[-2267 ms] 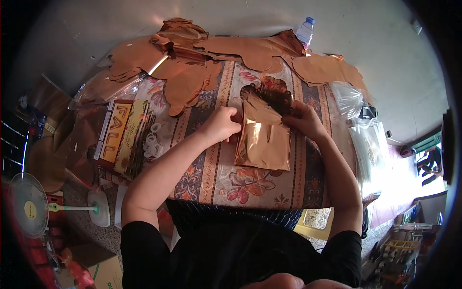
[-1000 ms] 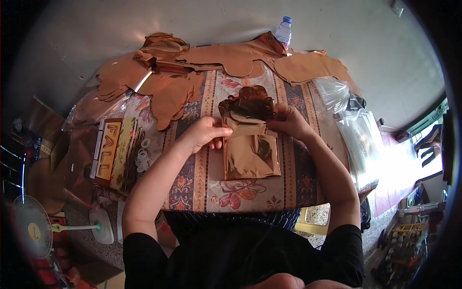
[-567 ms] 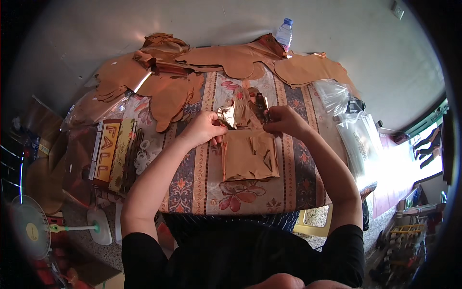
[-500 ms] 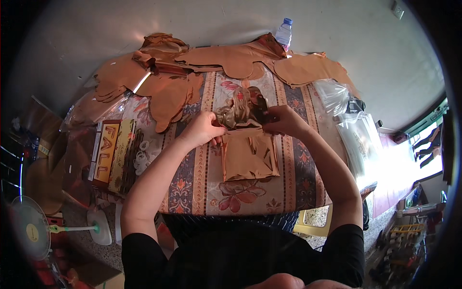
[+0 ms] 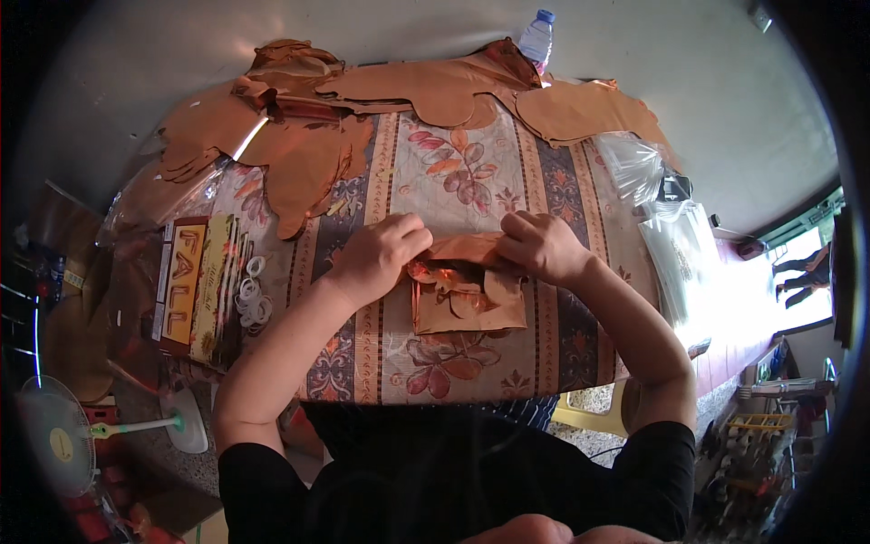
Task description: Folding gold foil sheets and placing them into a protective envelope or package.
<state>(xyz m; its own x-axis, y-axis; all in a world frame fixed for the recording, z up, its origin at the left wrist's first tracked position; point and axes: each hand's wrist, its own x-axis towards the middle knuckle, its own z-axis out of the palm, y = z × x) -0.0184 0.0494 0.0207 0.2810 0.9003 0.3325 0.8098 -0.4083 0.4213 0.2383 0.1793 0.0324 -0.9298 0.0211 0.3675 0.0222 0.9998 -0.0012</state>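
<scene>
Pinching folded copper-coloured foil rectangle [image 5: 467, 317] in closed left hand [image 5: 379, 256] and right hand [image 5: 548, 249] near front edge of floral-clothed table [image 5: 471, 186], with room beyond.

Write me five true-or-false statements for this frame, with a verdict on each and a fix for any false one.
1. The left hand and right hand both grip the folded copper foil. True.
2. The blue-capped bottle is nearer the person than the foil. False: the bottle is beyond it, at the far side.
3. The white rings lie to the right of the foil. False: the rings are to its left, beside the stacked printed cards.
4. Clear plastic bags lie to the right of the right hand. True.
5. The tablecloth is plain. False: the tablecloth has flowers and stripes.
</scene>
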